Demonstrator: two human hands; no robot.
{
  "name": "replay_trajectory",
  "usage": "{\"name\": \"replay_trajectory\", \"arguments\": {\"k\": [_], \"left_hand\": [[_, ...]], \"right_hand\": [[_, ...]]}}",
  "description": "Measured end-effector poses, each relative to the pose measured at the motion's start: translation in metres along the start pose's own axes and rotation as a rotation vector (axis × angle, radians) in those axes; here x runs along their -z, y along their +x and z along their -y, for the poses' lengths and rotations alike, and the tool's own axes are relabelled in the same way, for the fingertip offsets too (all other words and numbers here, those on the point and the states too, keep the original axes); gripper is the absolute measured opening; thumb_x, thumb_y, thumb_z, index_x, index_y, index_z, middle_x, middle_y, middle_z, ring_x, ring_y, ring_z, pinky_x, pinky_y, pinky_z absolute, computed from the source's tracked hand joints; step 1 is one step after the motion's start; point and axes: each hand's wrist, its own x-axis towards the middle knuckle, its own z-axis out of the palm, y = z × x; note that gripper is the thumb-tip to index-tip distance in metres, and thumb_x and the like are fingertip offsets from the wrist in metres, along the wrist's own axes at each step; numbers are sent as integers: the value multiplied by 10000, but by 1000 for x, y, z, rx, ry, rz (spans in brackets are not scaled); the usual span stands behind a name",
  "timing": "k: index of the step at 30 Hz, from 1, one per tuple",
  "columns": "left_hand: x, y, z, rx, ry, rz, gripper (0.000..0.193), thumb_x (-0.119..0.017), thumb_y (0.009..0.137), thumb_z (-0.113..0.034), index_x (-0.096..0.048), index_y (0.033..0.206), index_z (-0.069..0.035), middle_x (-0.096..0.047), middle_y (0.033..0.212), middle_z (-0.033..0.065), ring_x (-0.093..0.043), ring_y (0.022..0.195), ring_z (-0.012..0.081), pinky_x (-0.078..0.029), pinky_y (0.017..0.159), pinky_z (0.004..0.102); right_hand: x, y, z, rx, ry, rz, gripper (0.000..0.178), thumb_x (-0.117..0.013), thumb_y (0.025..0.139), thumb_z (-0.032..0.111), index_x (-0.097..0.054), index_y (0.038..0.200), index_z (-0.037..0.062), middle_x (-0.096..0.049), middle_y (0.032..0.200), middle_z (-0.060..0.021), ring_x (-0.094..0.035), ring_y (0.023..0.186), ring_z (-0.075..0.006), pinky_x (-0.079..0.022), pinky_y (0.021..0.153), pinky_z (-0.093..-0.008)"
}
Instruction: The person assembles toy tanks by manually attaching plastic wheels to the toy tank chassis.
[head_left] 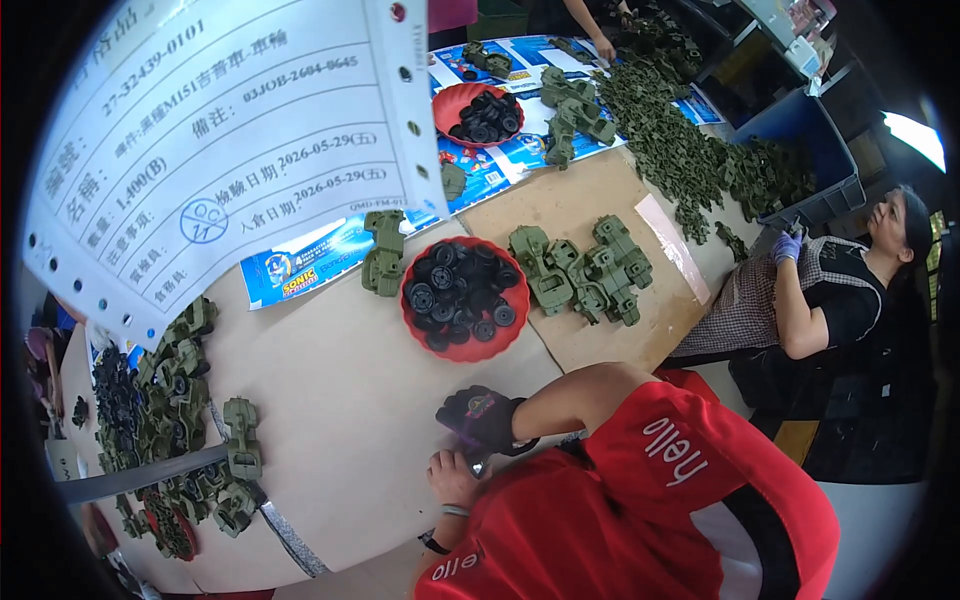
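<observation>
My left hand [455,482], bare with a ring and a wristband, is closed at the near edge of the table. Right against it is my right hand [478,420] in a black glove, its fingers bent down. A small dark thing with a shiny spot [480,466] shows between them; its kind is hidden. Beyond my hands stands a red scalloped bowl [464,352] heaped with black toy wheels [450,285]. To its right lie olive-green toy vehicle bodies [585,270] on a brown board [660,320]. Another green toy body [383,255] is left of the bowl.
A printed white sheet [230,150] blocks the upper left. More green toys [175,385] and a grey strap [140,475] are at the left. Farther off are a second red bowl [450,100], heaped green parts [670,140], a blue-grey bin [835,140] and a co-worker [800,290].
</observation>
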Motion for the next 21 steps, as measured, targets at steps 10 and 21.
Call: {"name": "replay_trajectory", "arguments": {"k": [10,21], "left_hand": [[-1,7,-1,43,-44,60,677,-866,638,-547,-688,1081,-67,-614,1130,136,-588,1085,357,-513,839,532],[11,30,23,255,-382,129,559,-869,754,-383,-658,1142,-40,-659,1155,184,-617,1077,376,-527,920,480]], "right_hand": [[1,14,-10,147,98,208,249,-626,881,210,-676,1073,59,-705,1060,-174,-683,1022,-371,-545,881,-477],[-21,12,-28,55,182,-70,232,-673,837,180,-683,1039,68,-702,1009,-150,-681,971,-362,-544,852,-483]]}}
